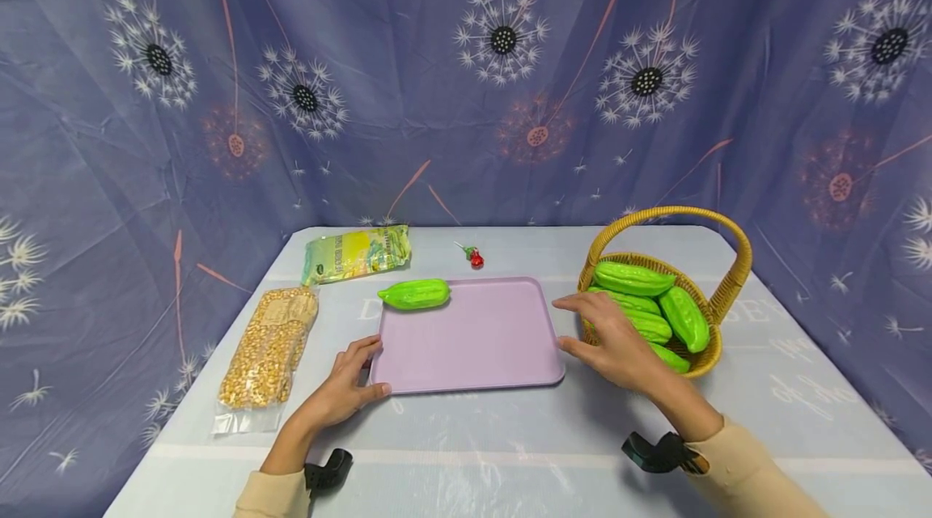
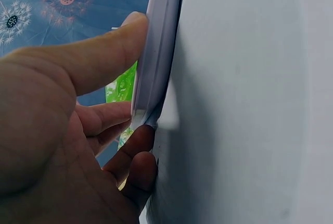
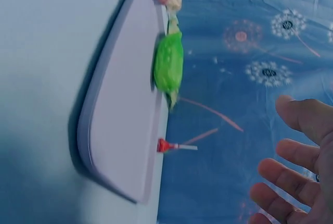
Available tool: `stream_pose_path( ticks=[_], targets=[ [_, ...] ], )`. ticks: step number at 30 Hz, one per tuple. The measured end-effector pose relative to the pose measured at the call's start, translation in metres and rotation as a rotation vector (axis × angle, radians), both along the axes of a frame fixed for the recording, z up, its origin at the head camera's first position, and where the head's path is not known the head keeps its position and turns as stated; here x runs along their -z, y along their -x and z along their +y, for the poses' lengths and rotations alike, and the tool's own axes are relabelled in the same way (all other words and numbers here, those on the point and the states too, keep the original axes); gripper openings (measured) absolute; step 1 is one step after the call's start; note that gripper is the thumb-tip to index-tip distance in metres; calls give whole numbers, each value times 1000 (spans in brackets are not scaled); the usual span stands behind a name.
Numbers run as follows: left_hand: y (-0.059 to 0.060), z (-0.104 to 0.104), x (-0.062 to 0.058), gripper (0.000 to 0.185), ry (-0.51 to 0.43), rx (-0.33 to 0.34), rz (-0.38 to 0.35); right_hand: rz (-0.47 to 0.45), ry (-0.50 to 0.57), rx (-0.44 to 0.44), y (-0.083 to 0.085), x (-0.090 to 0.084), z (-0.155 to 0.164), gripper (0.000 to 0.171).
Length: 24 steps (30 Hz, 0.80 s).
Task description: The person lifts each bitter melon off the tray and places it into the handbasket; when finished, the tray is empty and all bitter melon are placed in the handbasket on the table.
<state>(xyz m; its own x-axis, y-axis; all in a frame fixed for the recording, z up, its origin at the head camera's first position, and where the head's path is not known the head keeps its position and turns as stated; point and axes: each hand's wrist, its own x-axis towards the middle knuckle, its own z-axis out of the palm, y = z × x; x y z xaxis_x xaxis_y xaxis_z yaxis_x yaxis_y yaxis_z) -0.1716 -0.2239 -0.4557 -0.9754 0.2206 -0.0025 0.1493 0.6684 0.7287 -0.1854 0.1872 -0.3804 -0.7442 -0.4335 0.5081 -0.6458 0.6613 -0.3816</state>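
Note:
A flat lilac tray point(image 1: 473, 340) lies on the table, with one bright green bitter melon point(image 1: 415, 294) across its far left corner. My left hand point(image 1: 348, 384) holds the tray at its near left corner, thumb on the front edge and fingers along the left side. In the left wrist view the thumb point(image 2: 117, 47) lies against the rim, with fingertips right at the table. Between the tray and a wicker basket point(image 1: 717, 336), my right hand point(image 1: 612, 336) hovers with fingers spread and nothing in them. Several bitter melons point(image 1: 684, 317) fill the basket, partly hidden behind that hand.
A clear bag of yellow kernels point(image 1: 265, 352) lies left of the tray. Behind it is a green and yellow packet point(image 1: 357, 253). A small red and green item on a white stick point(image 1: 475, 256) lies beyond the tray. The basket's tall handle point(image 1: 743, 251) arches upward.

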Motion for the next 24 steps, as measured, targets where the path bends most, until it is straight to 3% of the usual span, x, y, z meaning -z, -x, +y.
stream_pose_path(
  ticks=[11, 24],
  targets=[
    [-1, 1, 1, 73, -12, -2, -3, -32, 6, -52, 5, 8, -38, 48],
    [0, 0, 0, 74, -13, -1, -5, -47, 22, -95, 25, 18, -84, 47]
  ],
)
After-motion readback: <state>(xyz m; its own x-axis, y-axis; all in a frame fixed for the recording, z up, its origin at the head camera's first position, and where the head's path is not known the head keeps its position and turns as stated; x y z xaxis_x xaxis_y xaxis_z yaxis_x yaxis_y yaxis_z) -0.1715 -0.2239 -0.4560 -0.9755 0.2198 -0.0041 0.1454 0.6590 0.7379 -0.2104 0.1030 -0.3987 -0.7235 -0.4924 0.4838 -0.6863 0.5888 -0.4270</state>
